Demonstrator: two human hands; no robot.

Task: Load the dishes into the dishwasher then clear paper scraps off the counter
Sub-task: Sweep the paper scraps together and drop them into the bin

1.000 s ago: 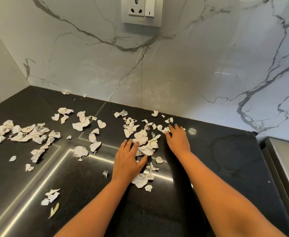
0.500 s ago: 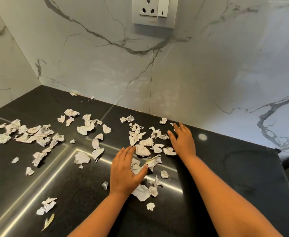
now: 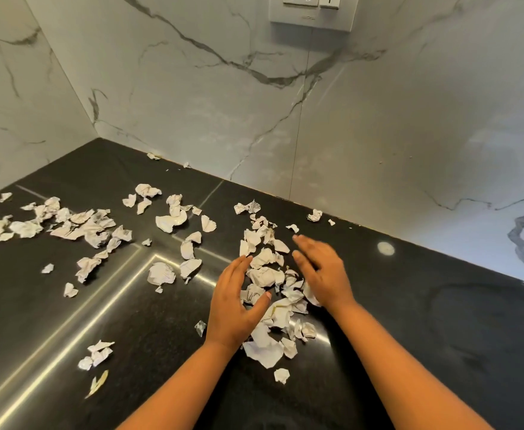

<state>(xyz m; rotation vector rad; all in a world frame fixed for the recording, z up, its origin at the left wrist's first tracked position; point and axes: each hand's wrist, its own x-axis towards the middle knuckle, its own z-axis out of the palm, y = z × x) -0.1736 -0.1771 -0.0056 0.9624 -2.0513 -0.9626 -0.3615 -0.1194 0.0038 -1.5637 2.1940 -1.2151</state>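
Torn, crumpled white paper scraps lie all over the black counter [image 3: 409,321]. A dense heap of scraps [image 3: 270,280] sits between my two hands. My left hand [image 3: 234,305] rests on the counter at the heap's left side, fingers straight and thumb spread toward the paper. My right hand [image 3: 322,271] stands on its edge at the heap's right side, fingers straight, pressing against the scraps. Neither hand holds anything. More scraps [image 3: 77,228] spread across the left part of the counter.
Marble walls [image 3: 192,103] meet in a corner behind the counter. A white socket plate [image 3: 312,10] hangs on the back wall. A small group of scraps [image 3: 97,353] and a yellowish sliver [image 3: 99,383] lie near the front left.
Both hands have slid toward each other and toward me, raking the scraps into a tighter heap. My right hand has pulled back from the wall. The view has tilted down.
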